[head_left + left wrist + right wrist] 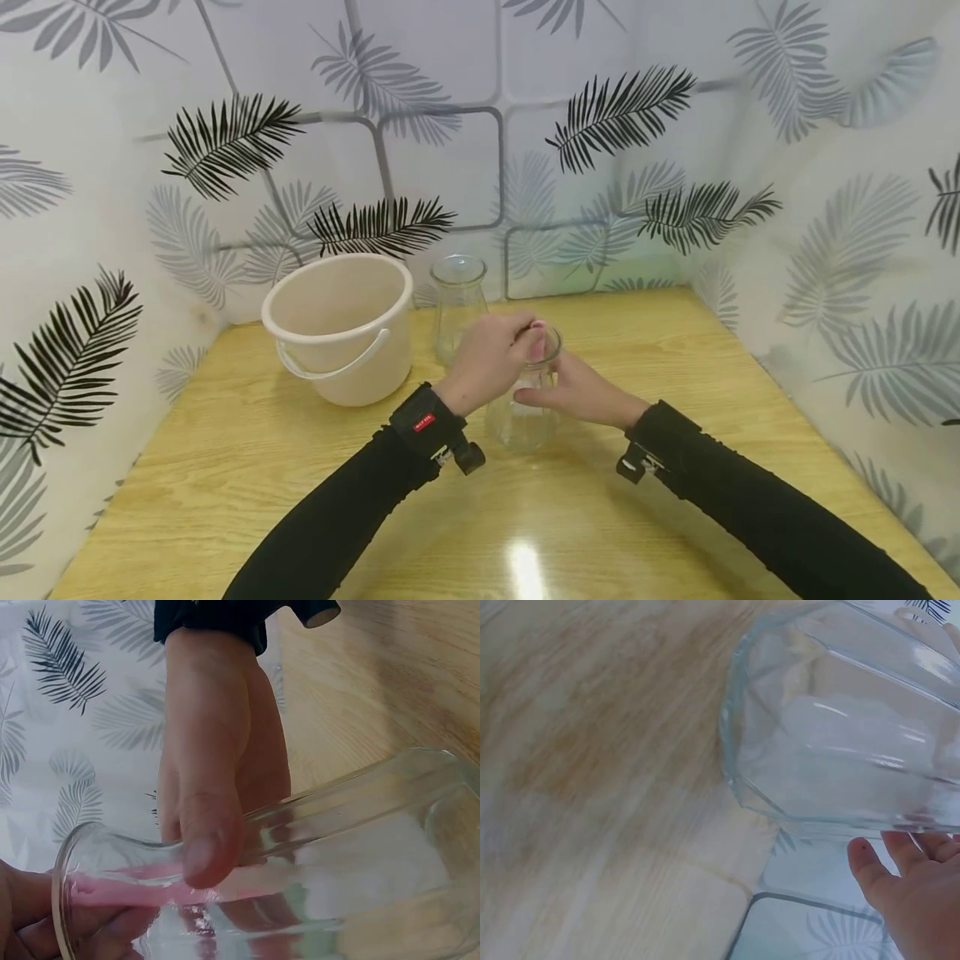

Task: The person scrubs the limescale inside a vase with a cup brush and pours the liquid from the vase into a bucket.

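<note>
A clear, faceted glass vase (522,425) with a flared rim is between the two hands. My right hand (581,392) grips it below the rim; in the left wrist view the right thumb (206,851) lies across the glass. My left hand (483,358) is at the vase's mouth, holding a long pink handle-like thing (120,889) that runs down inside the neck. What is on its far end is unclear through the glass. The right wrist view shows the vase's base (735,727) near the wood surface; whether it touches is hard to tell.
A second clear glass vase (453,321) stands behind the left hand. To its left is a cream bucket (367,367) with its handle hanging down in front. Leaf-patterned walls (442,175) border the wood-grain table (300,467) at the back and sides.
</note>
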Demonstrator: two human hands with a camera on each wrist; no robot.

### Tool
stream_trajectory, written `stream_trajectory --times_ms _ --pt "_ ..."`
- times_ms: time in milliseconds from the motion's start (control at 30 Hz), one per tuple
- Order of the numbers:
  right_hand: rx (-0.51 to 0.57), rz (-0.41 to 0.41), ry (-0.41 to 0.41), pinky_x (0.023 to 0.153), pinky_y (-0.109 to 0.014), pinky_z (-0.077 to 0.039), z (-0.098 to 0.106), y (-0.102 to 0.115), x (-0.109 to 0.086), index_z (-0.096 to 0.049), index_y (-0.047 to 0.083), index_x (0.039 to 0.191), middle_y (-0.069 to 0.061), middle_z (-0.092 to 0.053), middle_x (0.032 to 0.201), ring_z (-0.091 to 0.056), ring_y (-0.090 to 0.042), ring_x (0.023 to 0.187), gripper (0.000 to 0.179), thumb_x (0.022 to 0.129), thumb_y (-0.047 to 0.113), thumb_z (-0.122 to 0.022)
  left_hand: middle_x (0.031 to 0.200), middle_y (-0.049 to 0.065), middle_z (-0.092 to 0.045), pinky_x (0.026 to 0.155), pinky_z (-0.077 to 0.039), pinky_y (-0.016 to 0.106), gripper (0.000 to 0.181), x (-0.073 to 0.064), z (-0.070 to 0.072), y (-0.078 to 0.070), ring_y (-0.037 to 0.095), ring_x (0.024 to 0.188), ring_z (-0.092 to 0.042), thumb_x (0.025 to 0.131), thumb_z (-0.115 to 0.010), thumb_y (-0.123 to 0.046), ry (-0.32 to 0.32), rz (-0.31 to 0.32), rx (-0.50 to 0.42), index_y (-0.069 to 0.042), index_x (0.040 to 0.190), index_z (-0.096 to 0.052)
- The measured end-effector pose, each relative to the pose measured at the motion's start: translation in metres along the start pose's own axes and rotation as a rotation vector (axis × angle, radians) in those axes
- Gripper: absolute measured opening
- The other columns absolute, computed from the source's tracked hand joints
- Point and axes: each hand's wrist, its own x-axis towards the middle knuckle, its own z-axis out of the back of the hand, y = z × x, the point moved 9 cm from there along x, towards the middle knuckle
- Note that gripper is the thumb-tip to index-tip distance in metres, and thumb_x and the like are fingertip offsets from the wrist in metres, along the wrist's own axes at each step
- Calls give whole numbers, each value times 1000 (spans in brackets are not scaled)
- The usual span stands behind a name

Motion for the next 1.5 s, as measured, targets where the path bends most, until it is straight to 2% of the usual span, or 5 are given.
stream_trajectory --times_ms 167,400,933,1167,1500 --pt "-19 -51 19 111 -55 -36 8 -1 -8 -21 40 157 15 -29 161 -37 -15 142 86 92 33 -75 59 -3 -40 50 -22 22 28 0 2 2 9 47 -27 107 -50 -21 8 16 -60 -10 84 -63" --pt "-70 -118 -10 111 -54 -39 27 -2 -19 -8 42 159 5 -26 164 -38 -26 145 97 91 31 -76 67 -3 -55 55 -31 21 17 -3 4 -6 8 54 -43 105 -54 -17 11 -66 116 -11 93 -65" --pt "-259 230 -295 97 -47 -49 64 54 -29 -49 7 145 -10 -58 139 -53 -28 128 56 93 1 -68 63 -1 -60 55 -47 28 15 -6 15 -12 13 55 -57 100 -59 -11 -139 -221 393 -6 91 -69" --pt "-411 335 -357 91 -42 -49 64 85 -23 -60 8 133 -7 -61 132 -56 -24 119 41 93 3 -68 70 -2 -65 56 -44 25 19 -1 9 1 10 58 -58 103 -58 -21 -118 -176 278 -10 96 -71" --pt "-554 377 -329 82 -36 -50 57 104 -4 -71 9 114 -2 -71 107 -61 -18 100 21 93 9 -71 113 6 -63 87 -52 33 27 -1 5 18 21 104 -61 96 -71 -25 -97 -71 37 -6 115 -70"
